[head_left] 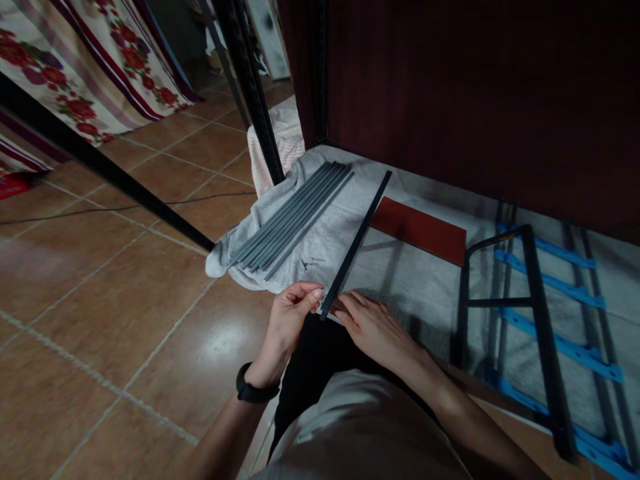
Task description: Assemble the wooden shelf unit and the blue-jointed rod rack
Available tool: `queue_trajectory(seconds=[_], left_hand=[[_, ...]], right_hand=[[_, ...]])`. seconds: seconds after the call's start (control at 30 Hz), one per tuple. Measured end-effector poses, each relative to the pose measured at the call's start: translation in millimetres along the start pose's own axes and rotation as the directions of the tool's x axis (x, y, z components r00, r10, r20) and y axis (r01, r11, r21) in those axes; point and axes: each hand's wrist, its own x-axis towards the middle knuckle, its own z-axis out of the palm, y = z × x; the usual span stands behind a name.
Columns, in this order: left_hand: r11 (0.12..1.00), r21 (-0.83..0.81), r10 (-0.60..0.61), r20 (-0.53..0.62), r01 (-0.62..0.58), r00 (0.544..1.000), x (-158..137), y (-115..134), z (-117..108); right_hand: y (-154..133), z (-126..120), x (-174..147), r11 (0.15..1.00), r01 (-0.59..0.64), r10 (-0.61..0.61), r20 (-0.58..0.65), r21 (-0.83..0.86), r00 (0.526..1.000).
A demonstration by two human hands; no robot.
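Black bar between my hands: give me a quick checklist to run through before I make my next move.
1. Near end of the black bar within reach of the left hand and right hand: ok, one hand on each side.
2. Left hand's grip: cannot tell, the detail at its fingertips is too small.
3. Small loose metal pieces clear of the bar: ok, on the cloth to its left.
4. Grey rods clear of the bar: ok, a strip of cloth shows between.
5. Reddish panel clear of the bar: cannot tell, its left end meets the bar in this view.
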Motion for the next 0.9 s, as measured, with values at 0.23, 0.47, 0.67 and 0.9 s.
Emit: queue_trajectory(seconds=[0.23,0.47,0.67,0.9], left_hand=[[0.997,-0.079,-0.008,0.056,0.012,0.998,-5.1,6.8,1.4],[0.999,-0.03,-0.021,0.026,0.022,0.999,-4.1,0.0,0.5],[0.994,-0.103,-0.029,0.08,0.038,0.996,-7.6,5.0,-0.2],[0.994,-0.081,-0.065,0.022,0.067,0.998,-4.1,0.3,1.7]], right_hand=[[-0.5,-0.3,-0.1,1.0,-0.02,0.021,0.025,-0.015,0.999],[-0.2,0.2,0.2,1.0,-0.018,0.018,0.011,-0.014,1.0],[0.0,1.0,-0.2,1.0,-0.005,0.005,0.007,-0.025,1.0],[-0.5,1.1,-0.2,1.0,0.001,-0.001,0.0,-0.029,1.0]])
